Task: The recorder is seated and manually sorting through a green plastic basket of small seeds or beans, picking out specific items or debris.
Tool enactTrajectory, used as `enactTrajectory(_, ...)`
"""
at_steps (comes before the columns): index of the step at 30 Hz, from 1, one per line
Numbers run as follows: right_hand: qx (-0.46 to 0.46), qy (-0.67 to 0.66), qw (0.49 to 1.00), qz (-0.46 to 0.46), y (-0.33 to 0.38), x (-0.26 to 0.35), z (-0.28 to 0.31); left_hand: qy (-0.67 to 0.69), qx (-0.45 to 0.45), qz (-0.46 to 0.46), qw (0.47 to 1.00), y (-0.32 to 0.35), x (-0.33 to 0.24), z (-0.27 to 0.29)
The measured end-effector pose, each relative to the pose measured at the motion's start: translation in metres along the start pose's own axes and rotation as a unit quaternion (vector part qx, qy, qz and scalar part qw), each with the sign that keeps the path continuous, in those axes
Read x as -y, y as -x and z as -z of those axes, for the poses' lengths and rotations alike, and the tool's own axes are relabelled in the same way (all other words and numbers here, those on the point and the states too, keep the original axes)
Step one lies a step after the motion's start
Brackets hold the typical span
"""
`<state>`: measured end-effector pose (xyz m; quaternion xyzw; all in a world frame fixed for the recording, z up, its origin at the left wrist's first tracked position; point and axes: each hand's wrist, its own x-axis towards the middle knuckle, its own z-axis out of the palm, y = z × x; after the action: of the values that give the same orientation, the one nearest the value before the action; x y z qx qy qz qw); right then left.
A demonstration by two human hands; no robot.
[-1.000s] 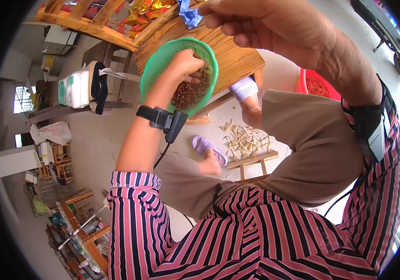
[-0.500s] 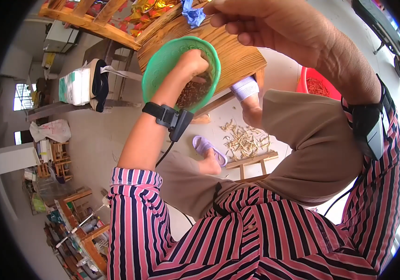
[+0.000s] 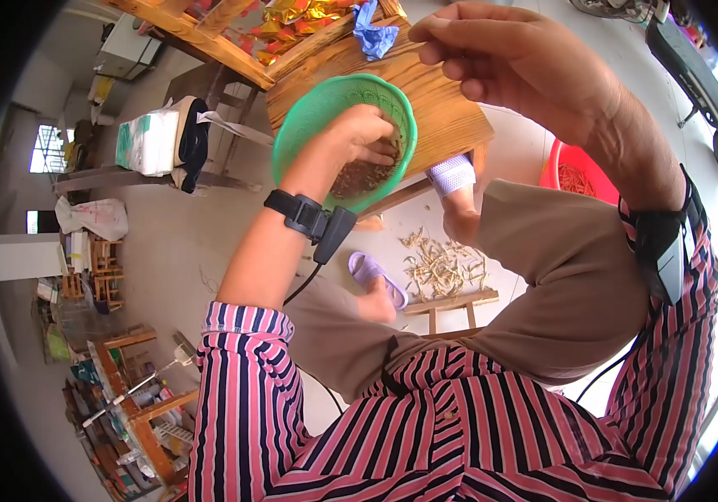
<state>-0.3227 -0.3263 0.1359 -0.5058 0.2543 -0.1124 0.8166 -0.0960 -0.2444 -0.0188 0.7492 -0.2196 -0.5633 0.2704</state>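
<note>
A green plastic bowl (image 3: 296, 113) rests on a wooden stool top (image 3: 451, 125), tilted in this view. Small dark reddish-brown grains, like beans (image 3: 363, 180), lie in its bottom. My left hand (image 3: 363, 134) reaches inside, its fingers bent but apart over the grains; I see nothing held in them. Beyond the bowl, my right hand (image 3: 501, 58) is raised above the stool's right side. Its thumb and index finger come together at the tips and the other fingers curl in. Whatever may be between those tips is too small to make out. Crumpled blue wrapping (image 3: 373, 35) lies just left of it.
Pale dry pods (image 3: 443, 263) are scattered on the floor near my slippered feet. A red basin (image 3: 553, 167) with reddish-brown strips stands at right. Gold and red wrappers (image 3: 292, 17) sit behind a wooden rail (image 3: 208, 42). A small wooden rack (image 3: 451, 301) lies nearer.
My left hand has lifted a little inside the bowl, and its fingers have spread from a tucked pose. My right hand keeps its raised, curled pose. The whole view has shifted slightly.
</note>
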Motion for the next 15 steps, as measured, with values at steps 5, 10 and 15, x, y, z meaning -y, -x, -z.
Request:
enactTrajectory(5, 0.03, -0.004, 1.0, 0.007, -0.006, -0.003, 0.005, -0.003, 0.008, -0.011, 1.0, 0.002, 0.002, -0.005)
enactTrajectory(10, 0.112, 0.049, 0.988, 0.09, -0.012, -0.009, 0.017, -0.025, -0.034, -0.073, 0.996, 0.002, 0.004, -0.014)
enactTrajectory(15, 0.058, 0.082, 0.991, 0.092, -0.006, -0.01, 0.008, -0.043, -0.054, -0.09, 0.994, 0.008, 0.011, -0.01)
